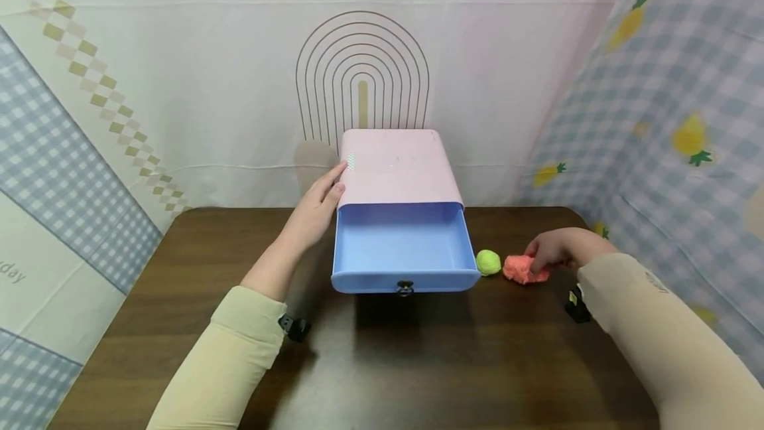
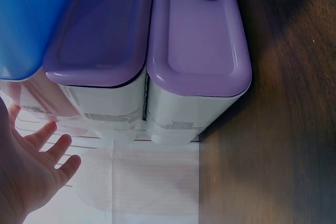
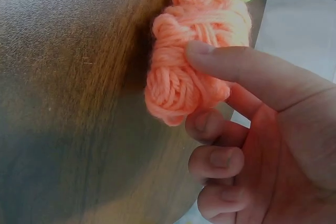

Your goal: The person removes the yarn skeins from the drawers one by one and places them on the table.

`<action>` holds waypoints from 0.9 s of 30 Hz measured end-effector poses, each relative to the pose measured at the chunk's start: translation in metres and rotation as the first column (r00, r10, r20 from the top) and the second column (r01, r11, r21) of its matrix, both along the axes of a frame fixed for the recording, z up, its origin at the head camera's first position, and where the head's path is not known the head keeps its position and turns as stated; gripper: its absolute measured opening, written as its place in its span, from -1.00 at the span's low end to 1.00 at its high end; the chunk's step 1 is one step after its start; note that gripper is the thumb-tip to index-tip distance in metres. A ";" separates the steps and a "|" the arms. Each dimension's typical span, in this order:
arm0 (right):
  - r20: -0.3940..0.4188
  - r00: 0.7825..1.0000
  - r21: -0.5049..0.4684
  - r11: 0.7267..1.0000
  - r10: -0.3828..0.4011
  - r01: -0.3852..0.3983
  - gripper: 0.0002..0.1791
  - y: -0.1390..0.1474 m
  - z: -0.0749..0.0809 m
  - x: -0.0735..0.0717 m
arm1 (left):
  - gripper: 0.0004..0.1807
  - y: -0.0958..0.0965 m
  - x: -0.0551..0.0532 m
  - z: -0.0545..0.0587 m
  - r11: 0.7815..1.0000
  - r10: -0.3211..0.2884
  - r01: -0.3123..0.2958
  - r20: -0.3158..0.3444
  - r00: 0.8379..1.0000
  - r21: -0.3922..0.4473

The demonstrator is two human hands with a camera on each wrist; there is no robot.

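A ball of orange yarn (image 1: 516,269) is at the right of the table, pinched by my right hand (image 1: 560,248); in the right wrist view the thumb lies across the yarn's near side and the other fingers curl beneath. Just left of it sits a yellow-green yarn ball (image 1: 488,263). My left hand (image 1: 312,214) touches the left side of a pink-topped drawer cabinet (image 1: 394,168) with fairly straight fingers. The cabinet's blue top drawer (image 1: 361,281) is pulled out, and nothing shows inside it.
Below the blue drawer, the left wrist view shows two purple drawer fronts (image 2: 202,51) with ring pulls, both closed. The cabinet stands at the back of a dark wooden table (image 1: 442,363). Patterned cloth (image 1: 507,85) hangs behind and at both sides.
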State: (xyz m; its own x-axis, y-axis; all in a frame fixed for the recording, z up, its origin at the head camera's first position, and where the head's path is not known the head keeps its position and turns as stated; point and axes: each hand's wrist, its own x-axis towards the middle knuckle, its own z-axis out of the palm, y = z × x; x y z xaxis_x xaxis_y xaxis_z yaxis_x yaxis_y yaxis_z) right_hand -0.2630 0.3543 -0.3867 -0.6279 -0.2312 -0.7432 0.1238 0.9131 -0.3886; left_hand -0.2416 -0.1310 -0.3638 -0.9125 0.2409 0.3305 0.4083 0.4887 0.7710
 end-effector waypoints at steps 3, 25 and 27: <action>-0.007 1.000 -0.006 1.000 -0.013 0.013 -0.59 0.000 -0.001 -0.002 | -0.42 0.000 0.000 0.001 1.000 0.004 -0.004 0.007 1.000 -0.008; -0.161 0.983 -0.006 0.996 0.083 -0.085 -0.40 0.003 0.012 -0.010 | -0.42 0.000 0.000 0.003 1.000 0.010 -0.010 0.008 1.000 -0.009; -0.206 0.971 0.003 0.993 0.119 -0.121 -0.42 0.003 0.014 -0.008 | -0.42 0.000 0.000 0.002 1.000 0.011 -0.011 0.009 1.000 -0.008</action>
State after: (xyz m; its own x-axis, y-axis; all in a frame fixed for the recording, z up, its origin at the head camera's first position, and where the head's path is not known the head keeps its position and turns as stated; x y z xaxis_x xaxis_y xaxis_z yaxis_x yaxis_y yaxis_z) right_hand -0.2711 0.3577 -0.3729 -0.7339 -0.3211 -0.5986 -0.0703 0.9124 -0.4033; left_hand -0.2417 -0.1310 -0.3613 -0.9181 0.2332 0.3204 0.3958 0.4996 0.7706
